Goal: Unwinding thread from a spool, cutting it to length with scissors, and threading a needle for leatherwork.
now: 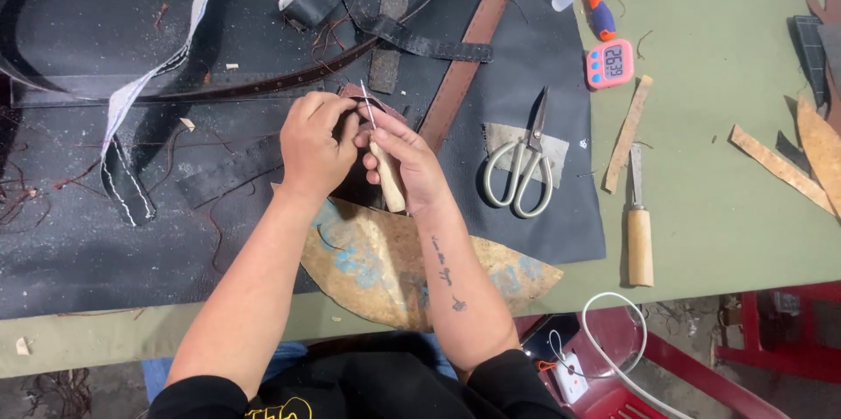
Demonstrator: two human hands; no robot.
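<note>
Fingers (378, 132) grip pale wooden-handled awl (386, 169), thin metal spike upright

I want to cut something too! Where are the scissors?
In the head view, the scissors lie on the black mat's right part, right of the hands, beside a wooden-handled tool.

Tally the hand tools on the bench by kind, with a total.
Wooden-handled awl, in the right hand: 1
Wooden-handled knife lying on the green table: 1
Scissors: 1
Orange-and-blue-handled tool: 1
Total: 4
</note>
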